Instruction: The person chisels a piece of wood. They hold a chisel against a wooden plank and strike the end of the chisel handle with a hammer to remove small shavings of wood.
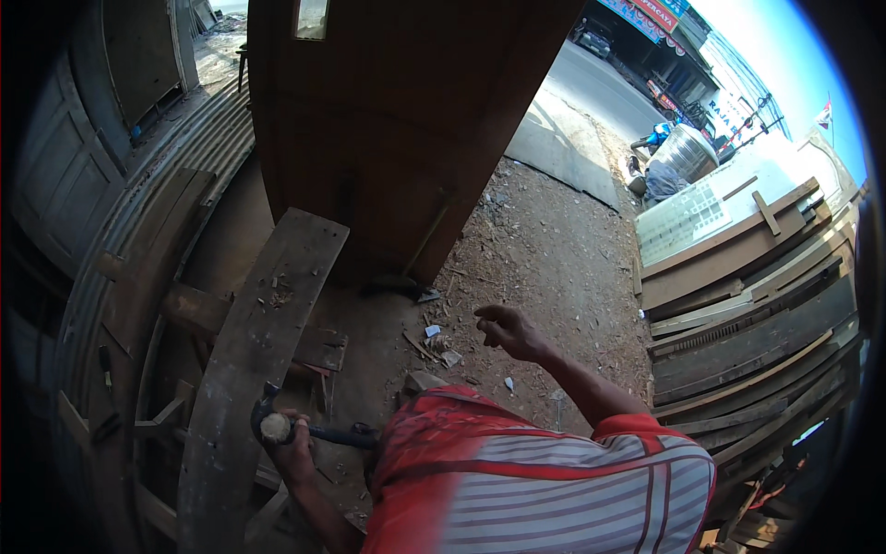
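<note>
My left hand [295, 452] is closed around a hammer [337, 435] with a dark head and a dark handle pointing right. A pale, round, rough-ended piece [275, 427] shows at the same hand, beside the hammer head; what it belongs to is hidden. Under and beside this hand lies a long weathered wooden plank [249, 351], with wood crumbs [277, 293] on its upper half. Held out over the ground to the right, my right hand [509, 334] has loosely bent fingers, partly apart, with nothing visible in them.
A large dark brown panel [397, 111] stands upright ahead, with a broom [392, 284] at its foot. Timber boards [757, 342] are stacked along the right. Wood scraps [429, 346] and litter dot the dirt floor [554, 268]. Corrugated sheeting [198, 143] runs along the left.
</note>
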{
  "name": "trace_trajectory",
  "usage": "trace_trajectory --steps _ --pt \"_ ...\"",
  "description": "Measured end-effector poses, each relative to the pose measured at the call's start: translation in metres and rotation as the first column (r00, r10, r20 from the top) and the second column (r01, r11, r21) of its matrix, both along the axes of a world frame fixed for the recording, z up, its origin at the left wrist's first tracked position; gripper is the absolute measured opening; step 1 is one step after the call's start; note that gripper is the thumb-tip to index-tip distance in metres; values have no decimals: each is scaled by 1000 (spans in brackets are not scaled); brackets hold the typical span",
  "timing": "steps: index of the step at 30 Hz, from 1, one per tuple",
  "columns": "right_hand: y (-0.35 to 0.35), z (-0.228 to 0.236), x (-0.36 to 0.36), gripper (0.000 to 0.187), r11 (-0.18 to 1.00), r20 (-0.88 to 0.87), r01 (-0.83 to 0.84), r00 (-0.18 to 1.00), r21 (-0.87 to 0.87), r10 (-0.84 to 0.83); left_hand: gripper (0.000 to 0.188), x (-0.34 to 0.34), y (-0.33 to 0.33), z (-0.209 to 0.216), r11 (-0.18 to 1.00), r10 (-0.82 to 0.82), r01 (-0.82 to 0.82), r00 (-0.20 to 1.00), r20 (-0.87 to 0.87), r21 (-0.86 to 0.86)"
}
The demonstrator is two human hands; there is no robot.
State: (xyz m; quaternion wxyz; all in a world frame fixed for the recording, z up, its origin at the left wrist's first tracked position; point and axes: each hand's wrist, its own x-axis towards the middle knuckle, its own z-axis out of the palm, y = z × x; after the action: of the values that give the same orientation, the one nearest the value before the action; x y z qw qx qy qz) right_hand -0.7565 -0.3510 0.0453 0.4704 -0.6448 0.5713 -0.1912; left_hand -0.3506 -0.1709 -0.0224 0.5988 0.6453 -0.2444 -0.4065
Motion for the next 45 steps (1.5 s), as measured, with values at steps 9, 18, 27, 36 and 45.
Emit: trace_trajectory --steps 9,18,27,36,45 --pt "83 256 107 47 553 452 3 579 -833 678 22 5 -18 20 968 -251 251 968 22 -4" --pt "92 180 138 57 791 568 -115 635 -600 523 22 7 -22 30 935 -345 347 938 46 -67" --pt "109 -63 190 68 819 -19 -544 834 -182 551 23 10 -34 70 936 -286 304 950 124 -179" --pt "79 -41 219 41 882 224 -469 855 -54 468 23 2 -54 95 940 -262 271 963 69 -208" --pt "15 -70 215 25 996 306 -82 950 29 69 43 13 -72 89 907 -419 397 809 413 141"
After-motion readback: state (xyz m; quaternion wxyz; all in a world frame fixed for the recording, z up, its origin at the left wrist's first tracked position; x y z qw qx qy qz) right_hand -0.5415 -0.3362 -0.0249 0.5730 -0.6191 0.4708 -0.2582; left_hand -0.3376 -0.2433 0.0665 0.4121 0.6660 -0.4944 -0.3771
